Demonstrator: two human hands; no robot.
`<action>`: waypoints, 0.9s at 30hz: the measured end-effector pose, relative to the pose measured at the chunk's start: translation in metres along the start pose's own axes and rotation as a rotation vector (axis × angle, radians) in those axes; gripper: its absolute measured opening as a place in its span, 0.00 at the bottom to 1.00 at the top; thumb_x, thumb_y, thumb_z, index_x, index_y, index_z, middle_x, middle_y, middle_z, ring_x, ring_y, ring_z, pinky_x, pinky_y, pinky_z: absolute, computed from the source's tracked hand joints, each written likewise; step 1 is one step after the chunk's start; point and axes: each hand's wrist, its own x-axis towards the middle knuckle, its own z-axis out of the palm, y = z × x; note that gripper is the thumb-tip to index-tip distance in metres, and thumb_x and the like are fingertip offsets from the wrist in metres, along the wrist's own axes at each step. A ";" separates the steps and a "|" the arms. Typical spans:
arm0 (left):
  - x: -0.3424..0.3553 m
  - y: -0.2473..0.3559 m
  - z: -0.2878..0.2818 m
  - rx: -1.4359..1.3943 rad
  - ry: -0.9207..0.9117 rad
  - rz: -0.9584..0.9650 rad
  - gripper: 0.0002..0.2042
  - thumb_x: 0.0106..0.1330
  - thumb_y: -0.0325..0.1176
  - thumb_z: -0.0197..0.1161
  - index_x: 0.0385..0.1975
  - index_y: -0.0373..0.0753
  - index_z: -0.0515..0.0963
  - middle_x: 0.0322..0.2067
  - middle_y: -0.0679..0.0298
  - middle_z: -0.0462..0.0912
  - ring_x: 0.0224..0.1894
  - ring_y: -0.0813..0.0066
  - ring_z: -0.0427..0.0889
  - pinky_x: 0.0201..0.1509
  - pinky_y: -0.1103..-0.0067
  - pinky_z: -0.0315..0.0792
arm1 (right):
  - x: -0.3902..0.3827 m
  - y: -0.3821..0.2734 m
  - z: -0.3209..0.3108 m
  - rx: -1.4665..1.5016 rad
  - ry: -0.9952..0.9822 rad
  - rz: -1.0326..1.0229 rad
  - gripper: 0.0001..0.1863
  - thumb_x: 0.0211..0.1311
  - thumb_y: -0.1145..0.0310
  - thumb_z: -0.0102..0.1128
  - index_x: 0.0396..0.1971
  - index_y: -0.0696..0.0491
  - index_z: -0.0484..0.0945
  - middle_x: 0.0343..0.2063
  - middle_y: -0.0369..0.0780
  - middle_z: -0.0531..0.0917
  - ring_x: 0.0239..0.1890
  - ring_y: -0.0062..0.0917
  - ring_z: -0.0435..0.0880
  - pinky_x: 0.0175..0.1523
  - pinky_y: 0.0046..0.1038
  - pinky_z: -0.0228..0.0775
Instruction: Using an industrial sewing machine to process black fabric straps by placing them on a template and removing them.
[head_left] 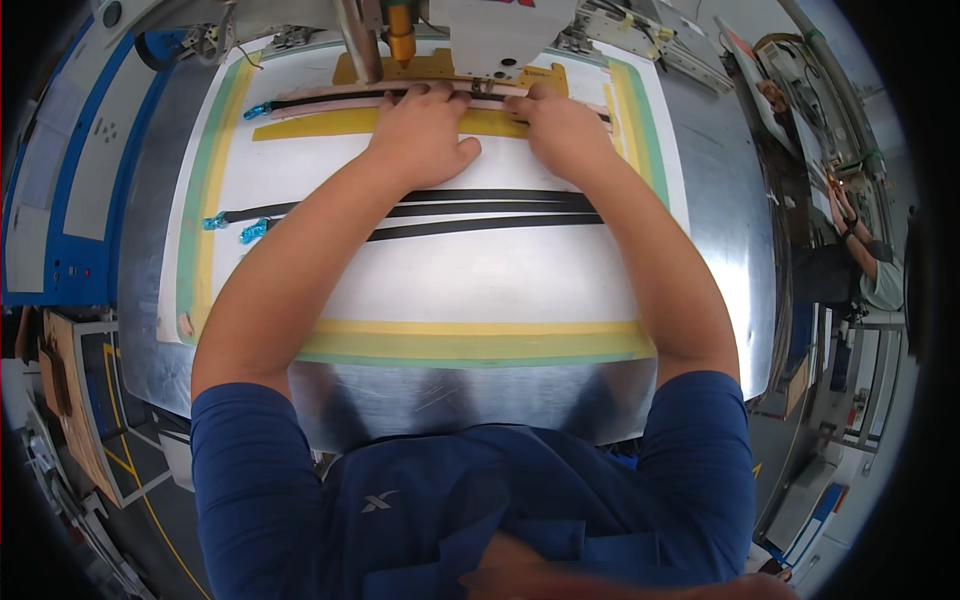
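A long black strap (330, 98) with a blue plastic-wrapped end (257, 110) lies along the pinkish strips of a yellow template (315, 126), under the machine head. My left hand (422, 135) rests over its middle, fingertips on the strap and thumb stretched out to the side. Just to its right, my right hand (568, 132) has its fingers bent down and closed on the strap near the template's right part; its thumb is mostly hidden. Several more black straps (480, 210) lie nearer me on the white sheet, two blue-wrapped ends (253, 231) showing at their left.
The machine's brass-coloured nozzle (401, 38) and a grey metal post (358, 40) come down close behind my left hand. Yellow and green tape (480, 343) borders the white sheet on the metal table (720, 250). A blue-and-white cabinet (85, 170) stands left. Another person (880, 275) is at far right.
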 end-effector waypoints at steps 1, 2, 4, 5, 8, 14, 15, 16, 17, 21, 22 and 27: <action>0.001 0.003 0.002 0.014 0.010 -0.011 0.29 0.65 0.49 0.62 0.64 0.40 0.77 0.65 0.55 0.75 0.70 0.53 0.71 0.74 0.55 0.64 | 0.000 0.001 0.001 0.001 0.001 -0.002 0.24 0.67 0.77 0.51 0.59 0.43 0.84 0.51 0.41 0.83 0.52 0.39 0.87 0.57 0.42 0.80; 0.002 0.006 0.003 0.027 0.021 -0.022 0.30 0.64 0.49 0.62 0.64 0.41 0.77 0.65 0.55 0.75 0.70 0.52 0.71 0.74 0.55 0.64 | 0.000 0.002 0.001 0.009 -0.001 -0.007 0.24 0.67 0.77 0.51 0.60 0.43 0.83 0.52 0.41 0.83 0.52 0.39 0.87 0.57 0.42 0.80; 0.004 0.011 0.005 0.035 0.011 -0.038 0.30 0.64 0.49 0.62 0.65 0.42 0.77 0.65 0.54 0.75 0.70 0.53 0.70 0.75 0.54 0.63 | -0.001 0.006 0.003 0.017 -0.003 -0.012 0.25 0.67 0.77 0.51 0.60 0.42 0.83 0.52 0.41 0.83 0.52 0.40 0.87 0.56 0.42 0.80; 0.005 0.013 0.006 0.041 0.001 -0.052 0.30 0.64 0.49 0.62 0.65 0.42 0.77 0.65 0.54 0.75 0.71 0.53 0.70 0.75 0.53 0.62 | -0.001 0.008 0.003 0.020 -0.016 -0.002 0.25 0.68 0.76 0.50 0.61 0.42 0.82 0.52 0.40 0.82 0.53 0.39 0.87 0.57 0.41 0.80; 0.013 0.013 0.012 -0.008 -0.027 -0.040 0.30 0.63 0.48 0.62 0.66 0.44 0.76 0.66 0.55 0.74 0.71 0.53 0.69 0.76 0.52 0.61 | -0.005 0.019 0.004 0.036 -0.030 0.030 0.25 0.68 0.76 0.50 0.61 0.42 0.82 0.53 0.39 0.82 0.54 0.36 0.86 0.58 0.39 0.80; 0.018 0.016 0.020 0.010 -0.023 -0.054 0.30 0.63 0.46 0.61 0.65 0.42 0.76 0.68 0.55 0.73 0.73 0.54 0.68 0.77 0.52 0.61 | -0.015 0.056 0.006 0.023 -0.057 0.100 0.26 0.68 0.77 0.50 0.61 0.41 0.83 0.55 0.36 0.82 0.56 0.34 0.85 0.59 0.36 0.79; 0.018 0.016 0.020 0.007 -0.024 -0.054 0.30 0.63 0.46 0.61 0.65 0.42 0.76 0.68 0.55 0.73 0.73 0.54 0.68 0.77 0.52 0.61 | -0.016 0.059 0.006 0.024 -0.069 0.119 0.26 0.68 0.77 0.50 0.61 0.41 0.83 0.55 0.36 0.82 0.56 0.34 0.85 0.60 0.36 0.79; 0.018 0.016 0.018 -0.001 -0.040 -0.061 0.30 0.63 0.46 0.61 0.66 0.42 0.76 0.68 0.55 0.73 0.73 0.54 0.68 0.77 0.52 0.61 | -0.017 0.060 0.005 0.022 -0.071 0.121 0.26 0.68 0.77 0.50 0.61 0.41 0.83 0.55 0.36 0.82 0.56 0.34 0.85 0.60 0.36 0.79; 0.018 0.015 0.018 -0.009 -0.057 -0.069 0.30 0.63 0.46 0.61 0.66 0.42 0.76 0.68 0.55 0.73 0.73 0.54 0.68 0.77 0.52 0.61 | -0.018 0.061 0.003 0.024 -0.081 0.150 0.26 0.67 0.78 0.50 0.61 0.41 0.83 0.54 0.36 0.82 0.56 0.34 0.84 0.60 0.36 0.79; 0.023 0.018 0.026 0.000 -0.045 -0.056 0.30 0.63 0.46 0.61 0.66 0.42 0.76 0.69 0.55 0.73 0.73 0.54 0.67 0.77 0.52 0.60 | -0.021 0.069 0.009 0.079 -0.019 0.138 0.25 0.67 0.78 0.50 0.59 0.43 0.84 0.53 0.36 0.83 0.56 0.35 0.84 0.60 0.36 0.78; 0.023 0.019 0.027 -0.001 -0.047 -0.057 0.30 0.63 0.46 0.62 0.66 0.43 0.76 0.68 0.55 0.73 0.73 0.54 0.67 0.77 0.52 0.60 | -0.020 0.069 0.011 0.083 -0.016 0.139 0.25 0.67 0.78 0.50 0.59 0.43 0.84 0.53 0.36 0.83 0.56 0.35 0.84 0.60 0.36 0.78; 0.026 0.032 0.033 0.025 -0.022 -0.055 0.30 0.62 0.47 0.62 0.65 0.43 0.76 0.68 0.56 0.73 0.72 0.52 0.68 0.76 0.49 0.60 | -0.017 0.068 0.018 0.137 0.000 0.104 0.25 0.68 0.78 0.50 0.59 0.43 0.84 0.54 0.36 0.83 0.57 0.35 0.84 0.61 0.37 0.78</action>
